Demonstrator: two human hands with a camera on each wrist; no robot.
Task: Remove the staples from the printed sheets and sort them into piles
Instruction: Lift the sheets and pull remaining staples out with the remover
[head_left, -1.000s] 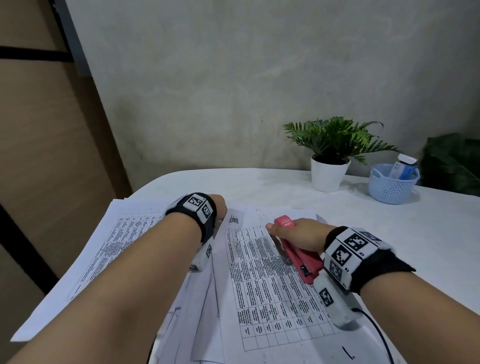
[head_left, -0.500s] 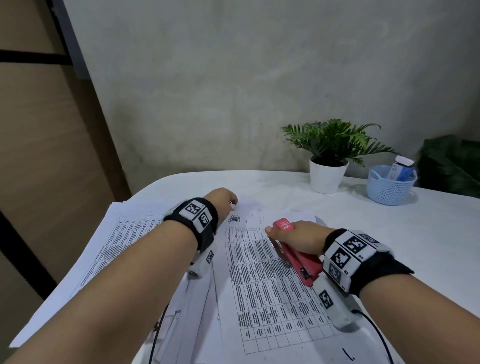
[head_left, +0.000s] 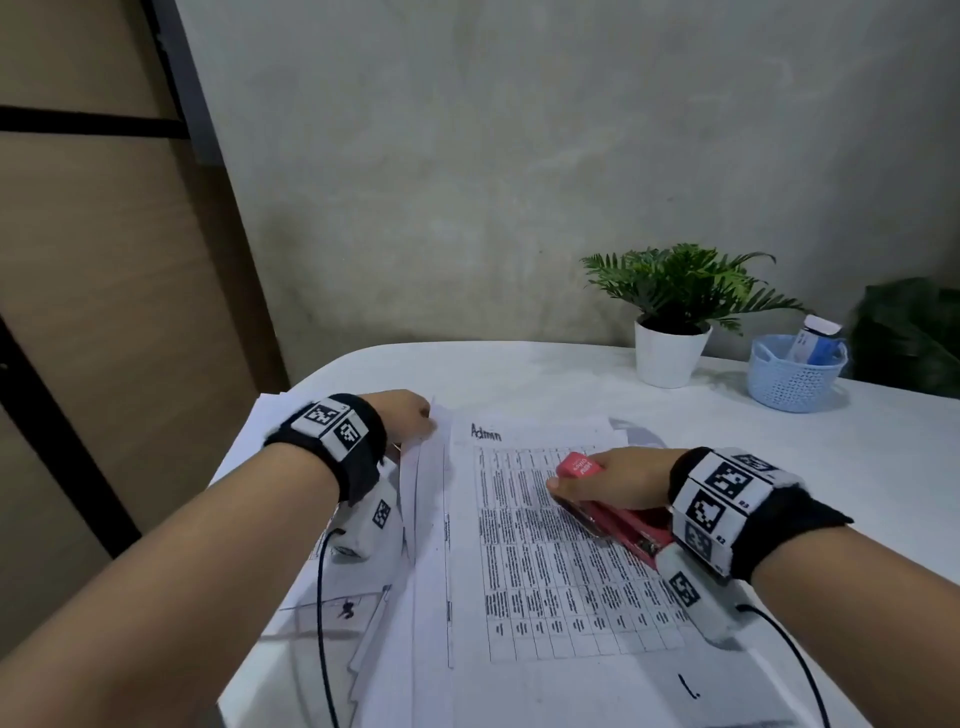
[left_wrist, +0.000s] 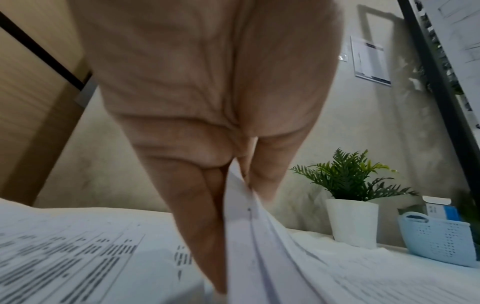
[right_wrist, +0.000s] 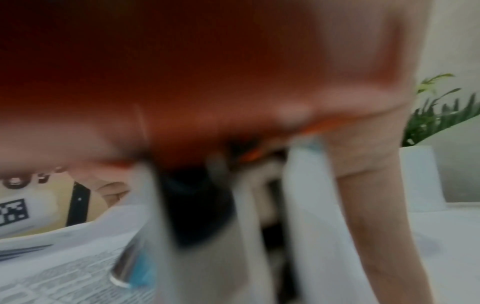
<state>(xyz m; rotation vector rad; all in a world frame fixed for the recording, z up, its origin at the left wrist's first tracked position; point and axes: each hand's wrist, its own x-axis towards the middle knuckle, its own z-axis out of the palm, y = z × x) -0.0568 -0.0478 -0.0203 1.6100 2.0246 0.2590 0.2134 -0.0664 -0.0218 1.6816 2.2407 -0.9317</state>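
Paper everywhere on the white table (head_left: 597, 374): printed sheets (head_left: 561, 561) spread flat in the middle, topmost one a dense grid of text with "Admin" handwritten at its far left corner and a small pen mark near the close edge. Further loose sheets (head_left: 249, 467) fanned out to the left, partly under the left forearm. Left hand (head_left: 402, 415) at the far left corner of the stack, fingers and thumb closed in a pinch on a few lifted pages (left_wrist: 249, 236); in the left wrist view, paper edge squeezed between thumb and fingers (left_wrist: 197, 205), pages falling away toward the table, a small dark mark near the pinched corner, too small to tell whether a staple. Right hand (head_left: 613, 480) resting on the gridded sheet, fingers curled round a red stapler (head_left: 618, 525), its labelled nose poking out past the knuckles, its rear end toward the wrist. Right wrist view badly blurred: red body (right_wrist: 182, 82) close overhead, metal parts below, not sharp enough to tell how the stapler's mouth stands. Black bands with square markers on both wrists. At the far right, a potted fern (head_left: 675, 312) in a white pot, just beside it a pale blue basket (head_left: 795, 384) holding a small box.
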